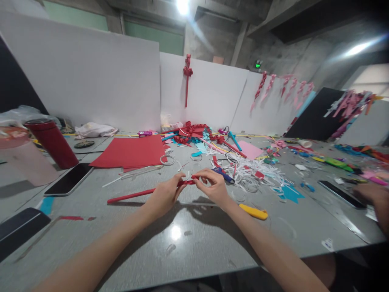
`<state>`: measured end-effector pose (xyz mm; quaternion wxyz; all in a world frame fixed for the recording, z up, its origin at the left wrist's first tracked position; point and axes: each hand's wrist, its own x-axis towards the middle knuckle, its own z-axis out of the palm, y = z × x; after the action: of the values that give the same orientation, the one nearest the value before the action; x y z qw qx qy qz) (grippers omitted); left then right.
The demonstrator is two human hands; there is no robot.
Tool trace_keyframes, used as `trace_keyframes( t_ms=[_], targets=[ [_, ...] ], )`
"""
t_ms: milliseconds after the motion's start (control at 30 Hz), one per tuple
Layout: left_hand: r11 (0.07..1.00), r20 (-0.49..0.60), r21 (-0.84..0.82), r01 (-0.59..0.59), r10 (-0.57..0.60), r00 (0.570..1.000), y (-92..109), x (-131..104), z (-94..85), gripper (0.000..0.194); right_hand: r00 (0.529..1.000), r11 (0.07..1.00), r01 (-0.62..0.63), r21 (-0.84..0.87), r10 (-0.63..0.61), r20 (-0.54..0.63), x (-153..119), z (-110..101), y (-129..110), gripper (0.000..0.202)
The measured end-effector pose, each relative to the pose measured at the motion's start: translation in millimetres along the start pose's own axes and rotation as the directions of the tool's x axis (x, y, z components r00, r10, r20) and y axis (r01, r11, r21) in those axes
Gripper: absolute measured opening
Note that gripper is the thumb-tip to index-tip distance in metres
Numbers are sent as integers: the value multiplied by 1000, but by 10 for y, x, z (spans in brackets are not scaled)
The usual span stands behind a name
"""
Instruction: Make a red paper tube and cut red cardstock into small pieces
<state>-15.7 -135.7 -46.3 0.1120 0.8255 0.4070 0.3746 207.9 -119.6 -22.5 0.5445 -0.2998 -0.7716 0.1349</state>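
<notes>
Table: grey, smooth, semi-gloss, lamp glare mirrored. Red paper strip: matt, rolled thin. Red paper sheets: flat, matt. Phone: glossy black glass. Red flask: shiny metal look. Yellow cutter: smooth plastic. White scraps: paper.

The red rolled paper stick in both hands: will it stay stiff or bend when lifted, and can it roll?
The red rolled paper stick looks thin, so probably light and easily bent. Round in shape, it may roll on the smooth table. Left hand and right hand pinch one end.
</notes>
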Motion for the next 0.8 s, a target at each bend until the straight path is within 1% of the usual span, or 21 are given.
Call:
trace_keyframes(
  t_ms=[100, 200, 267, 400, 567, 800],
  targets=[
    [999, 9, 23, -36, 36, 999, -16, -2, -2, 31, 996, 1000, 19, -15, -17, 92, 38, -68, -12, 14],
    [995, 39, 46, -88, 86, 996, -16, 3, -22, 24, 980, 998, 58, -34, -51, 190, 71, -123, -8, 16],
    [992, 62, 61, -111, 107, 992, -8, 9, -42, 23, 971, 996, 74, -48, -61, 230, 83, -147, 5, 16],
    [989, 94, 79, -124, 116, 989, 9, 14, -62, 24, 959, 994, 80, -69, -58, 276, 86, -170, 26, 17],
    [991, 121, 59, -122, 114, 986, 15, 9, -43, 25, 946, 992, 85, -90, -52, 321, 90, -183, 23, 16],
    [990, 130, 80, -119, 108, 986, 24, 7, -42, 27, 929, 986, 101, -134, -45, 368, 82, -196, 42, 15]
  ],
)
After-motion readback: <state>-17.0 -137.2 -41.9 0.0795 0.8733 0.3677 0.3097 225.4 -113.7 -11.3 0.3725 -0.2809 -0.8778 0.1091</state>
